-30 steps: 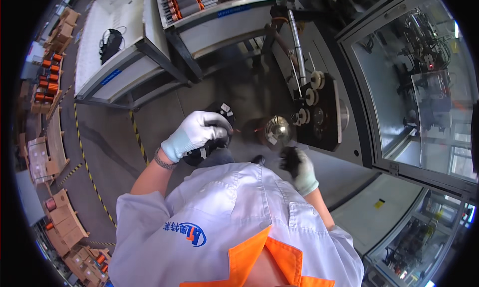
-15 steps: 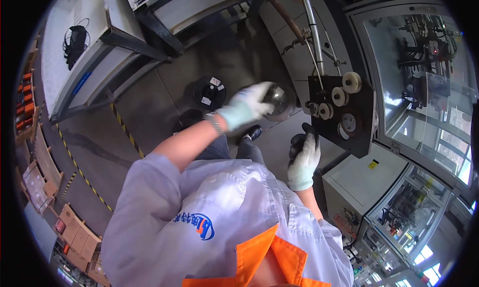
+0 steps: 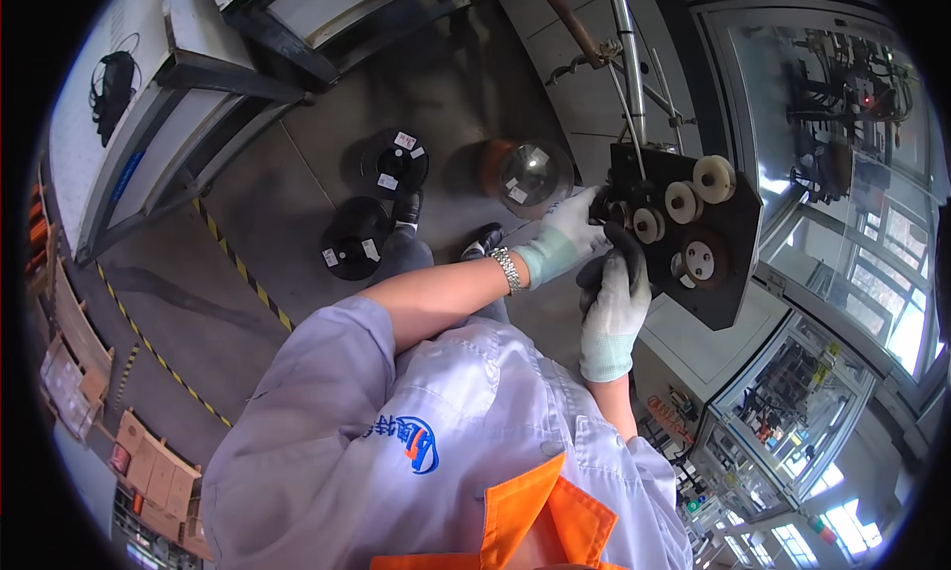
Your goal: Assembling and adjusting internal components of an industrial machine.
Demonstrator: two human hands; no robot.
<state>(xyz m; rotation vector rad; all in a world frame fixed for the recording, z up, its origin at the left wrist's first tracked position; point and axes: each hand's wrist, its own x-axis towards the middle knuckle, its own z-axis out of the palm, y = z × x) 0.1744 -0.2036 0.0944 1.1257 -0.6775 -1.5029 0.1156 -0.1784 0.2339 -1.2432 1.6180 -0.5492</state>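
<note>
Both my hands wear pale knit gloves and meet at the left edge of a black plate (image 3: 728, 298) that carries white rollers (image 3: 684, 204). My left hand (image 3: 573, 235) reaches across to a small dark fitting (image 3: 616, 211) on that edge, its fingers drawn together. Just below it, my right hand (image 3: 616, 308), with blackened fingers, is curled upward close to the left fingertips. Anything thin between the fingers is too small to make out. A spool with a clear-looking flange (image 3: 535, 179) and a coppery side stands on the floor beyond my left hand.
Two black spools (image 3: 394, 164) with white labels stand on the floor by my feet. A metal pole (image 3: 626, 55) rises behind the plate. Glass-fronted machines (image 3: 842, 174) line the right side. A white-topped bench (image 3: 99, 164) is at the far left; striped tape (image 3: 238, 258) marks the floor.
My left hand has moved right, from over the clear-flanged spool to the plate's edge. My right hand has shifted slightly right, and the view has moved.
</note>
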